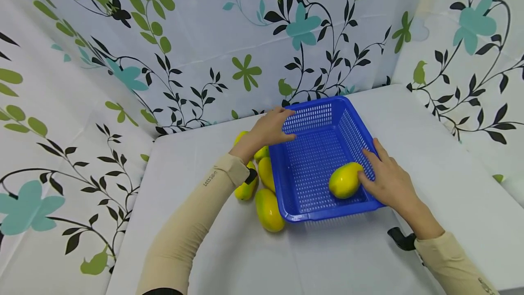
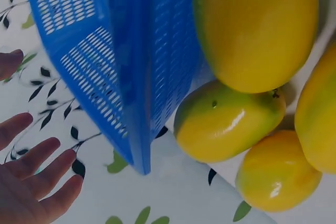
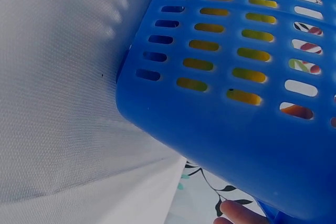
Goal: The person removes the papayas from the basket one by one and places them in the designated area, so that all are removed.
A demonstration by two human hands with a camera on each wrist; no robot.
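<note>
A blue plastic basket (image 1: 319, 215) with slotted walls stands on the white table. One yellow-green mango (image 1: 345, 181) lies inside it, near the right wall. My right hand (image 1: 389, 179) straddles the basket's right rim, its thumb inside beside the mango and some fingers outside. In the right wrist view, fingertips (image 3: 241, 213) show beyond the basket wall. Above the far left part of the rim, my left hand (image 1: 272, 126) is spread with nothing in it. The left wrist view shows its fingers apart from the basket (image 2: 139, 103). Several mangoes (image 1: 269, 211) lie along the basket's left side.
A white cloth covers the table (image 1: 229, 258). Behind and at both sides hangs a curtain (image 1: 196, 26) printed with leaves, birds and flowers. The loose mangoes (image 2: 231, 121) sit close together, partly hidden by my left forearm in the head view.
</note>
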